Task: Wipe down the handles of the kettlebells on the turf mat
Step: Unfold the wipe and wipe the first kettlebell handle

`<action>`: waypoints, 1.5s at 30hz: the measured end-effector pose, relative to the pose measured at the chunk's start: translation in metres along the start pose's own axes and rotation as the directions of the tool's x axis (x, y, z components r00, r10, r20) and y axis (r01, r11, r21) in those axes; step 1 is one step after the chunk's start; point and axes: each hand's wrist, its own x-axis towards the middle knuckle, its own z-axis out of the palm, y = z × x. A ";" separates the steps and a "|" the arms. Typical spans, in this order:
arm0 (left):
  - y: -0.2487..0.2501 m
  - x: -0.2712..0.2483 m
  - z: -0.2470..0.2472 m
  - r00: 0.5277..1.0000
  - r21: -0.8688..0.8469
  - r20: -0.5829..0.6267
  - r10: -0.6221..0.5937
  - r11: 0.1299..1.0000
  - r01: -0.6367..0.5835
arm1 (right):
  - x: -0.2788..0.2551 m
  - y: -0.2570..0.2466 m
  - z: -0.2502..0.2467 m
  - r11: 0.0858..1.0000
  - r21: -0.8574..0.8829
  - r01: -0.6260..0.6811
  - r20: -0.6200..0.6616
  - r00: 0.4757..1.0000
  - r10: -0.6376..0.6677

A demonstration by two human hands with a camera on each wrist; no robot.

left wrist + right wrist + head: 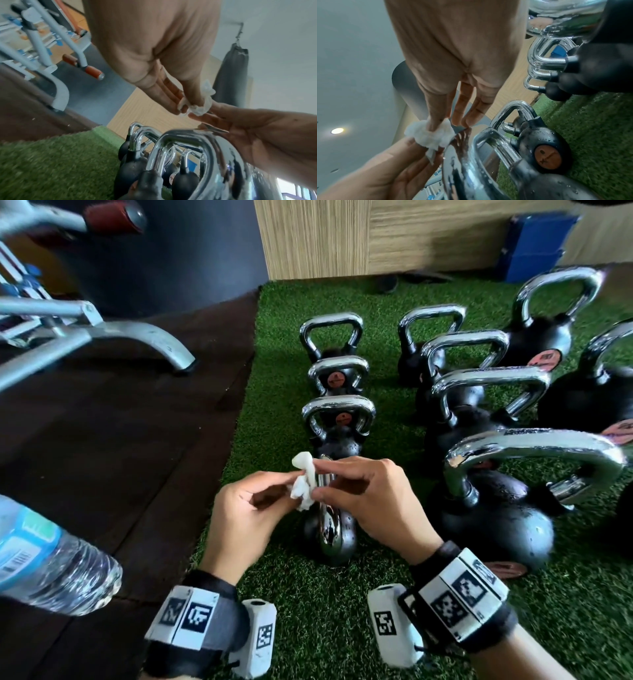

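Several black kettlebells with chrome handles stand in rows on the green turf mat (270,412). Over the nearest kettlebell (330,534) of the left row, both hands hold a crumpled white tissue (303,486). My left hand (286,490) pinches it from the left and my right hand (318,479) pinches it between index finger and thumb. The tissue (197,108) sits just above the top of that chrome handle (187,136). In the right wrist view the tissue (429,136) lies against the wet handle (467,155). The handle's top bar is mostly hidden by the hands in the head view.
A larger kettlebell (496,508) stands close on the right, with more behind it. A clear water bottle (51,559) pokes in at the lower left. A grey machine frame (113,333) stands on the dark rubber floor (137,440). A blue pad (537,244) leans at the wood wall.
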 end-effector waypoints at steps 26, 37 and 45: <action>-0.099 -0.005 0.061 0.880 0.117 0.455 -0.134 0.989 0.090 | 0.040 0.085 0.021 0.961 -0.132 -0.242 -0.068 0.970 0.234; -0.106 -0.005 0.058 0.836 0.131 0.507 -0.209 0.977 0.165 | 0.044 0.077 0.007 0.987 -0.060 -0.152 -0.105 0.984 0.145; -0.111 0.003 0.051 0.777 0.272 0.534 -0.335 0.938 0.217 | 0.023 0.053 -0.009 0.990 -0.106 0.093 -0.022 0.995 -0.096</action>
